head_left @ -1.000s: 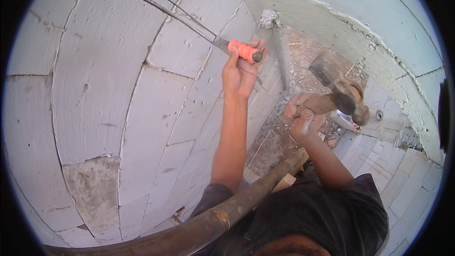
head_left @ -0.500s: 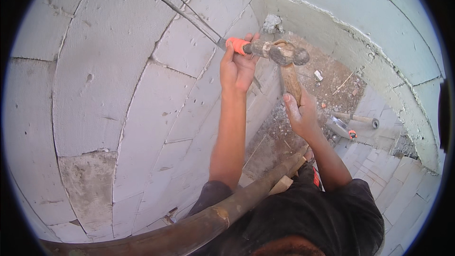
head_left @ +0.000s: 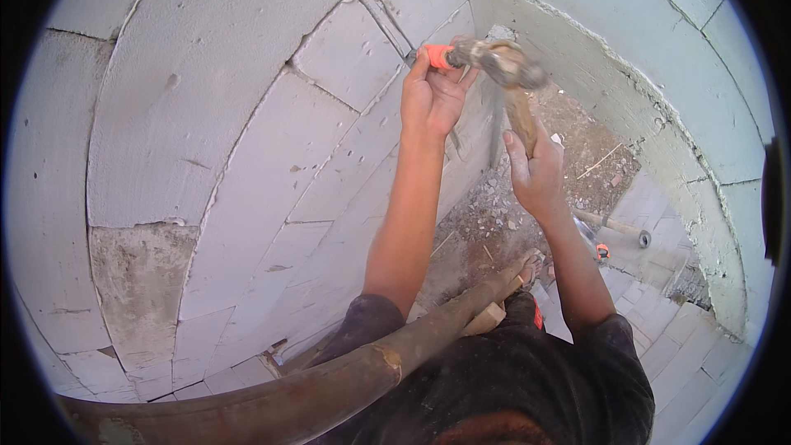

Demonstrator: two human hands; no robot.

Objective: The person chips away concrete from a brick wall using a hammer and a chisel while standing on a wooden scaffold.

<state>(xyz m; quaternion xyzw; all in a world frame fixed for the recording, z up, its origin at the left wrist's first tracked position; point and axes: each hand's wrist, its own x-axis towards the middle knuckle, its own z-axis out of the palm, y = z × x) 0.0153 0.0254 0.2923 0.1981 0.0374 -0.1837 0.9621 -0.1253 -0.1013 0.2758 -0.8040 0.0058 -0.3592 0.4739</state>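
Shifted since one second ago: hammer [head_left: 517,103], brown wooden handle, dusty grey metal head, now brought from the lower right of the chisel [head_left: 439,56], orange-gripped, grey metal, up to its butt end; blur hides whether the two touch. Left hand [head_left: 435,103], bare: thumb and fingers clamped on the chisel's grip, some fingers partly extended. Right hand [head_left: 540,177], bare, dusty: fingers wrapped around the hammer's handle, below and right of the chisel. Wall [head_left: 206,115], pale grey rectangular blocks: left of the chisel. Ground [head_left: 585,136], brown, rubble-strewn: lower right of the chisel. Pole [head_left: 329,387], long, brown, round: well below the chisel.
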